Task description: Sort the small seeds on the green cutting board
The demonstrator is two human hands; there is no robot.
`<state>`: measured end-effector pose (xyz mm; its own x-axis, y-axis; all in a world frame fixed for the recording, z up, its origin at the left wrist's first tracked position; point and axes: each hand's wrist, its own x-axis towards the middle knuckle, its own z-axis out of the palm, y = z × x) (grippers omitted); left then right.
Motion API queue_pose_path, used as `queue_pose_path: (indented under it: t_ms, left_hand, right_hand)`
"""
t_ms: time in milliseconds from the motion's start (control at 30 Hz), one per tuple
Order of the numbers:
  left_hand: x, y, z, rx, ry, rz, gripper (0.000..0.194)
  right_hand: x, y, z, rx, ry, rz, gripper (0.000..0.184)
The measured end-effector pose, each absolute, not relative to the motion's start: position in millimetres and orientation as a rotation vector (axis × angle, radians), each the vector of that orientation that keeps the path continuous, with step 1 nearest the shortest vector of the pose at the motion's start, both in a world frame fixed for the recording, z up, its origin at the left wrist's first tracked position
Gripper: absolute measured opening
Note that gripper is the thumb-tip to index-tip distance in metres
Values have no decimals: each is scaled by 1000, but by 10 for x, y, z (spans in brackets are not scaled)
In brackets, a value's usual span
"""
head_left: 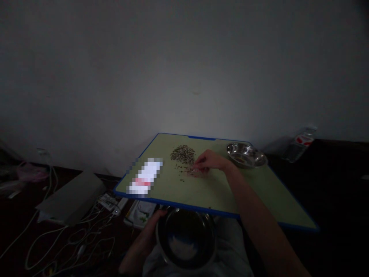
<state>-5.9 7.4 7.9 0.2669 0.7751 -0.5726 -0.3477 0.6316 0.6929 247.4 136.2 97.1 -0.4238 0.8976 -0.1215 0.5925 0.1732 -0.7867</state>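
Observation:
A heap of small dark grains lies on the pale green, blue-edged tabletop, with looser ones scattered toward me. Just right of the heap's near side is my right hand, its fingers pinched together low over the board. Reddish blur around the fingertips hides what they hold, if anything. Below the table's front edge, my left hand grips the left rim of a deep, dark-looking metal bowl over my lap. Part of that hand is hidden behind the bowl.
A shiny metal bowl stands at the tabletop's right rear. A bright, pixelated phone-like rectangle lies at the left. Cables and a grey box are on the floor at left; a plastic bottle is at right. A wall rises behind.

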Motion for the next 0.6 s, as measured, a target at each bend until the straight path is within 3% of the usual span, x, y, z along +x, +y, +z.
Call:
queue_pose_path:
  t_ms: [233, 600]
  left_hand:
    - [49, -7, 25, 468, 985, 761, 17]
    - [64, -27, 75, 427, 1056, 773, 17]
  right_hand:
    - [2903, 591, 895, -1576, -1998, 696, 30]
    - [2847, 128, 582, -1635, -1864, 799, 27]
